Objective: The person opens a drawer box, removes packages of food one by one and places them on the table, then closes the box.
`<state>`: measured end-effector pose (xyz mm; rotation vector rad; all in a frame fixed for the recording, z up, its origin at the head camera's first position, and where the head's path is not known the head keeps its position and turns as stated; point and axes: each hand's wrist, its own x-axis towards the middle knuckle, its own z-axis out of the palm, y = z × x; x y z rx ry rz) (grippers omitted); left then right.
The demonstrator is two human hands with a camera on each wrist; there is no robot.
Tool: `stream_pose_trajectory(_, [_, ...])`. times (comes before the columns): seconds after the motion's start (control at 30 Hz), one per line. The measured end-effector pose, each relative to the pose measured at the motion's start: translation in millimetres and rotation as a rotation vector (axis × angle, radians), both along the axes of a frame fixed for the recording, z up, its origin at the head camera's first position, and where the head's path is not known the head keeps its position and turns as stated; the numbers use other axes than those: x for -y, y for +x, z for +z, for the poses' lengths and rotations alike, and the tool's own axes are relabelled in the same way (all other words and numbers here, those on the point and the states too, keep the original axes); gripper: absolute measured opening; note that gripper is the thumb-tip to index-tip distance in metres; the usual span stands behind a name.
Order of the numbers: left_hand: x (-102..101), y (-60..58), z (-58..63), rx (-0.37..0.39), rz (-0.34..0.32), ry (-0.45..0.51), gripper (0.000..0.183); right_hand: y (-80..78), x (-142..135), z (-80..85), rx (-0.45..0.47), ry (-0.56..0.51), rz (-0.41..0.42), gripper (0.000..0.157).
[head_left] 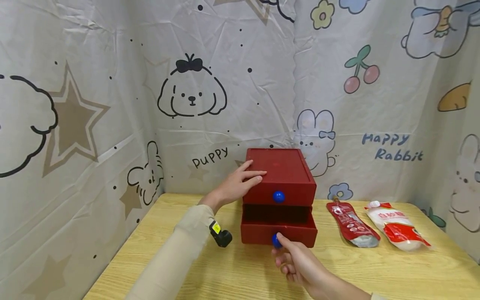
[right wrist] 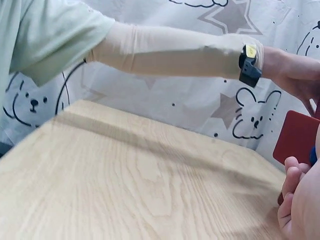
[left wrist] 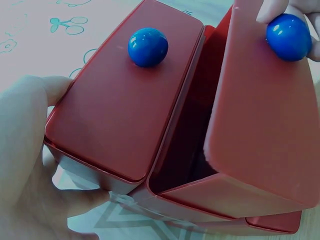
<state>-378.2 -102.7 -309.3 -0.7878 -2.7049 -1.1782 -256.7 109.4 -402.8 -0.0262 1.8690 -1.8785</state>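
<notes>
The red lower drawer [head_left: 258, 234] juts toward six o'clock from the cabinet [head_left: 281, 162]; my right hand [head_left: 301, 260] pinches its blue knob [head_left: 275, 241]. My left hand [head_left: 237, 184], fingers extended, rests at the cabinet's ten o'clock. Seemingly I'm working the drawer; next wants a level slide.

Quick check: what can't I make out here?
- Upper drawer: inside hidden by its closed front, head view.
- Lower drawer: floor hidden by its front panel, head view.
- Right hand: partly cut off by the right edge, right wrist view.
- Red pouch: fine print too small to read, head view.
</notes>
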Motion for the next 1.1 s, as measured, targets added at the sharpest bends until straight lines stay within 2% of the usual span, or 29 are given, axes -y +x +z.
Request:
stream_pose_trajectory(0.2, [-0.5,1.1,0.7,0.004,-0.008,0.003,0.039,-10.1,-1.4,-4.5,-0.083,0.012,-0.015,0.061])
stream_pose_trajectory(0.4, [-0.1,1.0,-1.3,-0.001,0.005,-0.011,0.039,-19.9,0.0,-6.9,-0.097,0.003,-0.025,0.058])
stream_pose_trajectory(0.67, [-1.2,0.4,-2.8,0.002,0.001,0.002,0.039,-33.3,4.3,-8.4,-0.129,0.023,-0.082,0.062])
stream_pose_trajectory(1.1, [-0.2,-1.7,-3.6,0.004,0.003,0.014,0.039,-49.4,7.5,-9.4,-0.138,0.012,-0.125,0.062])
